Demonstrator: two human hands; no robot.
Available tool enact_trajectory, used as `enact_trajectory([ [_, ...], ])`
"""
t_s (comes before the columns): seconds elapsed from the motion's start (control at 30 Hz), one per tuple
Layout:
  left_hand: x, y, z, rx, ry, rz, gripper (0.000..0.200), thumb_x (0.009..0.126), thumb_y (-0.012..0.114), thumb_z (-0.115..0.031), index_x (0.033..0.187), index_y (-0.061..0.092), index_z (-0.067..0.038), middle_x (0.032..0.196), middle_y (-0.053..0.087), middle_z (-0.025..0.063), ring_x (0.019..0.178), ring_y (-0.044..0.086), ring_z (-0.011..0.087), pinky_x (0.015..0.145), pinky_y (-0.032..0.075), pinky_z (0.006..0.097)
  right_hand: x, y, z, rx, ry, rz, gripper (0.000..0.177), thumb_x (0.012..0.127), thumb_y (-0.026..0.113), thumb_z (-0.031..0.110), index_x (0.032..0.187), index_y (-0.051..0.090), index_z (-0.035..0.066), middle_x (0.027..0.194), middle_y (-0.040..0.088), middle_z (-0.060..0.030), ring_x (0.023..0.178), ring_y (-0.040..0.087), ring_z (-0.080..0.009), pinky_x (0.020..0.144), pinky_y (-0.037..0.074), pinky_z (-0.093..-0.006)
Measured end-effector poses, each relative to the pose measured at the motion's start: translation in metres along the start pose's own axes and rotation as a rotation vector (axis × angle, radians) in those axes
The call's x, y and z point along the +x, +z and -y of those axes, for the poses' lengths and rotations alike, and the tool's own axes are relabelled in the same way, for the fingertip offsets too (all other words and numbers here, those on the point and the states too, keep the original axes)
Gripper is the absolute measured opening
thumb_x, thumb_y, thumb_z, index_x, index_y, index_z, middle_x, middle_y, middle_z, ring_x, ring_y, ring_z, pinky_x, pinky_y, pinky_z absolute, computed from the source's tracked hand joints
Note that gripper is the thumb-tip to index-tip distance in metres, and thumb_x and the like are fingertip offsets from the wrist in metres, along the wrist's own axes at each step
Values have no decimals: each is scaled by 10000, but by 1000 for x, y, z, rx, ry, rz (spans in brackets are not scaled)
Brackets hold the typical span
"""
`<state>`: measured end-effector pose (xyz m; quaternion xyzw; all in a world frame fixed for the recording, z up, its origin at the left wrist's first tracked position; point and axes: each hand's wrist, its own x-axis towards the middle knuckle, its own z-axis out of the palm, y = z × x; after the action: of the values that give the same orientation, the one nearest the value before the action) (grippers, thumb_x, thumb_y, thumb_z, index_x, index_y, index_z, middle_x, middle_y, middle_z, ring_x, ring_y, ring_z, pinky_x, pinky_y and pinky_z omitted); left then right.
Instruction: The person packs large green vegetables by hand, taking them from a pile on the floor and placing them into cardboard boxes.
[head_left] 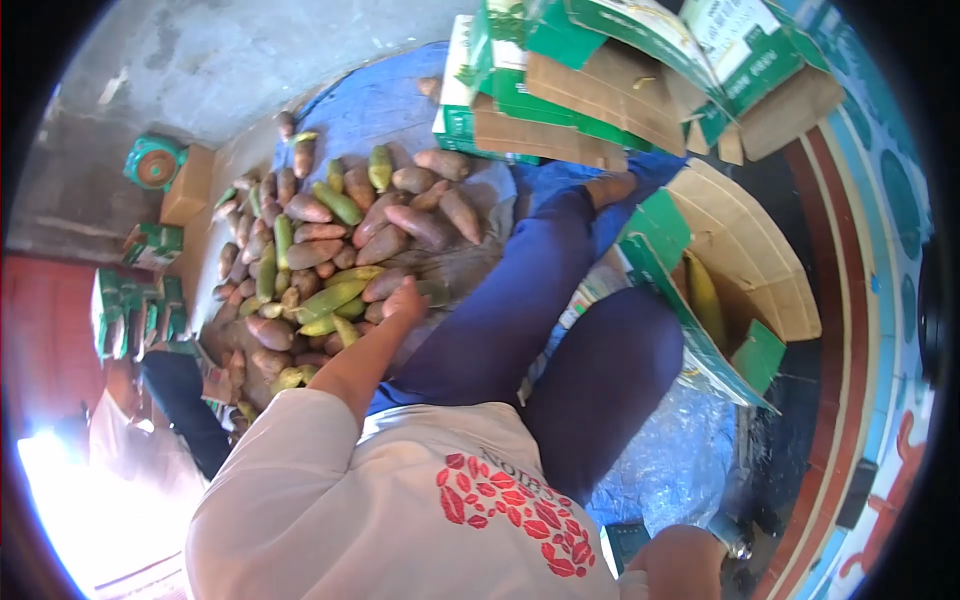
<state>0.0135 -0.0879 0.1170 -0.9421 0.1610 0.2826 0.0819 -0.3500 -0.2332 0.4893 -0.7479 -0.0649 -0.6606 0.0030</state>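
Note:
My left hand (404, 302) reaches into the near edge of a big pile of long, plump produce, some brown-pink, some green or yellow. It is beside a brownish one (386, 284), and a dull green one (434, 292) lies just on its other side. The fingers point away from me and are mostly hidden, so I cannot tell whether they grip anything. Yellow-green pieces (333, 300) lie close to my wrist. Of my right arm only a bent part (680, 562) shows at the bottom edge; the right hand is out of view.
An open green-and-white carton (770, 250) with a yellow-green piece (706, 300) inside stands right of my legs. More cartons (610, 90) stand ahead. Blue sheeting (390, 95) lies under the pile. Stacked green boxes (135, 315) and another person (130, 430) are at left.

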Motion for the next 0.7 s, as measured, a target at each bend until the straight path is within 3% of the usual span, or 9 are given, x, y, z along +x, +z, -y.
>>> enact_trajectory([
  [0.07, 4, -7, 8, -161, -104, 47, 680, 820, 602, -474, 1279, 384, -23, 1173, 596, 217, 1101, 585, 321, 912, 470, 408, -9, -2, 7, -52, -11, 48, 323, 841, 553, 165, 1157, 548, 101, 1175, 570, -126, 1120, 521, -271, 964, 373, -461],
  [0.2, 54, 21, 54, -422, -67, -164, 702, 782, 622, -490, 1273, 473, -10, 1194, 571, 258, 1100, 572, 364, 952, 435, 415, -29, -7, 18, -134, -26, 147, 344, 817, 568, 169, 1157, 555, 112, 1189, 563, -133, 1118, 520, -289, 967, 362, -483],
  [0.27, 68, 15, 66, -589, 40, -308, 664, 791, 640, -434, 1266, 477, 1, 1157, 592, 235, 1028, 611, 339, 863, 488, 399, -41, -9, 23, -204, -23, 225, 356, 805, 576, 171, 1157, 558, 118, 1197, 560, -137, 1117, 519, -298, 968, 357, -493],
  [0.33, 9, -53, 33, -1052, 53, -162, 599, 816, 639, -357, 1261, 470, 7, 1093, 604, 181, 903, 637, 294, 721, 525, 356, -59, -13, 30, -278, -32, 308, 367, 794, 584, 172, 1157, 562, 123, 1204, 557, -141, 1116, 519, -307, 970, 351, -504],
  [0.47, -28, -133, -1, -1297, 276, -235, 536, 849, 628, -280, 1261, 423, -6, 1013, 608, 115, 841, 632, 223, 634, 515, 316, -100, -23, 25, -509, 62, 534, 390, 770, 599, 176, 1156, 568, 134, 1218, 550, -149, 1114, 518, -324, 972, 340, -525],
  [0.53, -79, -179, -40, -1495, 413, -215, 467, 873, 600, -271, 1223, 436, -9, 999, 609, 109, 818, 618, 200, 659, 510, 306, -109, -27, -4, -662, 227, 621, 401, 758, 607, 178, 1156, 572, 139, 1225, 547, -152, 1113, 518, -333, 974, 335, -535],
  [0.57, -91, -193, -51, -1508, 486, -175, 452, 879, 591, -273, 1220, 443, -15, 999, 609, 111, 818, 616, 200, 672, 507, 305, -108, -29, -29, -697, 359, 645, 407, 753, 611, 179, 1156, 574, 142, 1228, 545, -154, 1113, 518, -338, 974, 332, -541],
  [0.6, -100, -205, -62, -1521, 560, -134, 438, 885, 581, -274, 1218, 451, -21, 999, 610, 114, 819, 613, 199, 686, 505, 303, -109, -31, -51, -661, 507, 636, 453, 708, 659, 79, 1152, 570, 94, 1242, 536, -151, 1138, 504, -328, 982, 340, -512],
  [0.7, -131, -230, -100, -1502, 751, -37, 409, 892, 567, -290, 1195, 475, -32, 982, 614, 123, 784, 614, 199, 711, 499, 306, -157, -45, -75, -761, 754, 681, 466, 745, 669, 89, 1189, 536, 44, 1238, 531, -152, 1180, 472, -330, 1029, 308, -505],
])
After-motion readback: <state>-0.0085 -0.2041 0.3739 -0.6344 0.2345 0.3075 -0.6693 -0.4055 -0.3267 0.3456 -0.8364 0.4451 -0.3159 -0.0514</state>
